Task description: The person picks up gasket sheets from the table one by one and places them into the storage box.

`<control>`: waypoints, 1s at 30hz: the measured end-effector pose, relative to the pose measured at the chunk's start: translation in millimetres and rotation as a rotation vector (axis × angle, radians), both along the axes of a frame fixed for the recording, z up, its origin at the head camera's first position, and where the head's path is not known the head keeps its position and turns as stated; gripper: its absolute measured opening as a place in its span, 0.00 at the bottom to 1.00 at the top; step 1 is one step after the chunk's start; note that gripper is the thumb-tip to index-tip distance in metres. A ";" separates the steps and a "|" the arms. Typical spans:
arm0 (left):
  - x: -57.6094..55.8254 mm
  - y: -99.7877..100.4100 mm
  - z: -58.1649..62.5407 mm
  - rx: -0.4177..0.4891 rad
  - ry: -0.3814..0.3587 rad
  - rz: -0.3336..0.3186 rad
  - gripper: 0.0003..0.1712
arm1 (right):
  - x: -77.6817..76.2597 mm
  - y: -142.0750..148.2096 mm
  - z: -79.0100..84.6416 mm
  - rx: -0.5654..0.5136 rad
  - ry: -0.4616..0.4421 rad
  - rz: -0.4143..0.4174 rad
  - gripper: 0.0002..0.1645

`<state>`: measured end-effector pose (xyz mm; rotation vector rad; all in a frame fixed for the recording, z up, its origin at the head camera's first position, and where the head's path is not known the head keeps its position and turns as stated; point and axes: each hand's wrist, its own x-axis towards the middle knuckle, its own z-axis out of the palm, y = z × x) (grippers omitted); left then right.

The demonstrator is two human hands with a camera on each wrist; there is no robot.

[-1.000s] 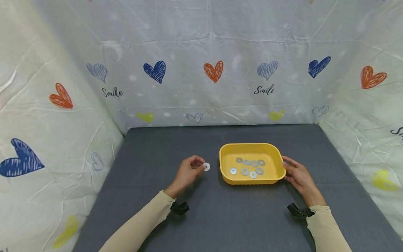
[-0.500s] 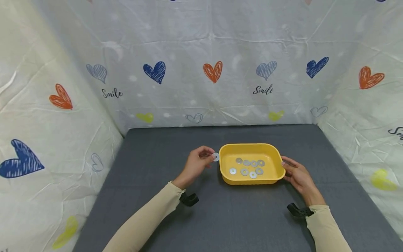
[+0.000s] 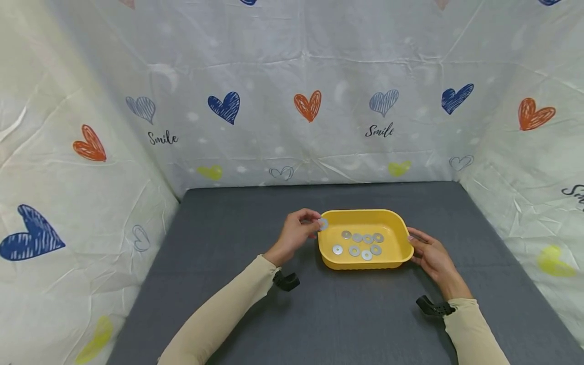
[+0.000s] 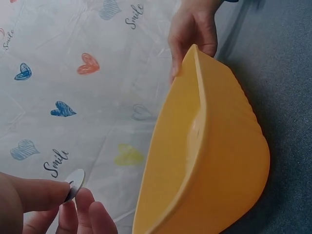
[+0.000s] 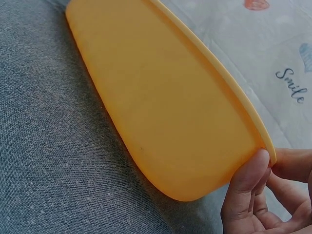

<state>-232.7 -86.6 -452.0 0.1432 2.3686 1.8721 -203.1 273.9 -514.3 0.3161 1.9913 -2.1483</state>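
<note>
My left hand (image 3: 294,234) pinches a flat metal washer (image 3: 324,224) between thumb and fingers. It is at the left rim of a yellow plastic tray (image 3: 360,265), and the washer overlaps that rim in the head view. Seen from the left wrist, the washer (image 4: 77,182) is tilted on edge, beside the tray's rim. Several similar washers (image 3: 354,251) lie spread on the tray's floor. On the tray's right end, my right hand (image 3: 433,259) grips the rim, its thumb (image 5: 247,173) against the outer wall.
The tray stands on a table with a dark grey cloth (image 3: 237,223). A pale curtain (image 3: 264,66) printed with hearts closes off the back and both sides. Each wrist wears a black strap (image 3: 286,281).
My left hand has moved right and slightly away from me with the washer, from beside the tray to its left rim. My right hand and the tray have stayed put.
</note>
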 end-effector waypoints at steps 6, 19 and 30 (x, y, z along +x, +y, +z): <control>-9.4 11.8 -6.4 -0.022 -0.027 -0.002 0.08 | -0.5 0.9 -1.1 -0.010 -0.003 -0.003 0.32; -22.9 22.8 -21.6 -0.097 -0.028 0.017 0.07 | -0.9 1.1 -2.6 -0.020 -0.005 0.006 0.34; -28.5 19.8 -19.6 -0.092 -0.025 0.036 0.08 | -0.8 1.6 -3.4 -0.027 -0.001 0.002 0.36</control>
